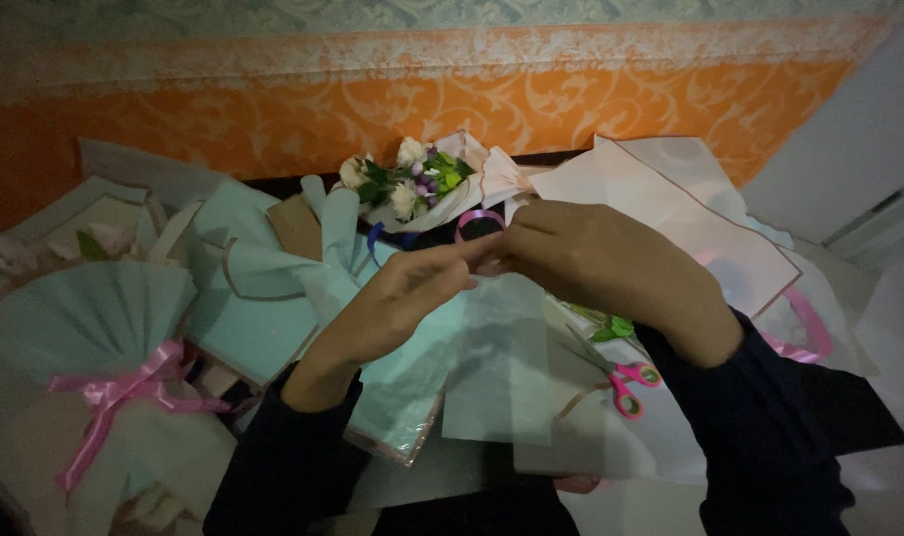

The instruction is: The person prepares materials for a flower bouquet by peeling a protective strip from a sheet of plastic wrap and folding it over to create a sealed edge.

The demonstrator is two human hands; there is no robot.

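Your left hand [392,303] and right hand [601,263] pinched a pink ribbon loop [479,220] together; one tied bouquet [100,328] lay finished at left, the small bouquet [412,184] untied.

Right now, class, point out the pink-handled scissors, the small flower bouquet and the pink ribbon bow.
pink-handled scissors [626,382], head view, on the pink handle loops.
small flower bouquet [412,184], head view, on the blooms.
pink ribbon bow [110,389], head view, on the knot.
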